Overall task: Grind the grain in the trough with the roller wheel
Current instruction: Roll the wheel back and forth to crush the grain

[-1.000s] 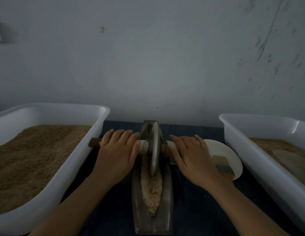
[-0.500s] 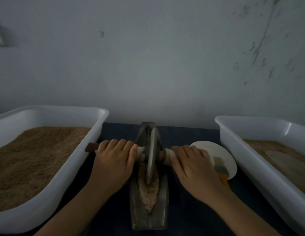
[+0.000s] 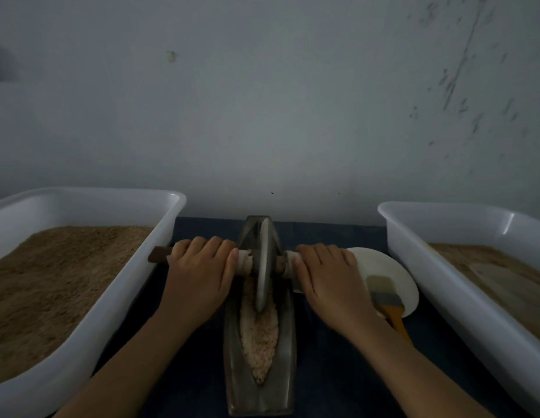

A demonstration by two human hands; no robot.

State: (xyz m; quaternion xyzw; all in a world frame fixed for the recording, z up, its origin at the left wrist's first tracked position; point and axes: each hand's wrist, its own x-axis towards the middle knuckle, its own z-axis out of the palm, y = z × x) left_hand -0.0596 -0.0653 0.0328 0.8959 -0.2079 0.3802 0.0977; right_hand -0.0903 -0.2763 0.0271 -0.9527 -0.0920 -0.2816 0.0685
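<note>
A dark metal boat-shaped trough (image 3: 232,357) lies lengthwise on the table in front of me, with pale crushed grain (image 3: 259,336) in its groove. The grey roller wheel (image 3: 264,267) stands upright in the groove toward the far end, its lower edge in the grain. A wooden axle handle (image 3: 158,254) runs through it to both sides. My left hand (image 3: 199,273) lies over the left half of the handle with fingers curled over it. My right hand (image 3: 326,279) grips the right half the same way.
A large white tub (image 3: 160,236) of brown meal stands at the left, and a second white tub (image 3: 413,254) at the right. A white plate (image 3: 392,267) with a yellow-handled brush (image 3: 386,300) lies just right of my right hand. A wall closes off the back.
The wheel rolled toward me along the trough half a second ago and is now back near the far end. Both hands stayed on the handle.
</note>
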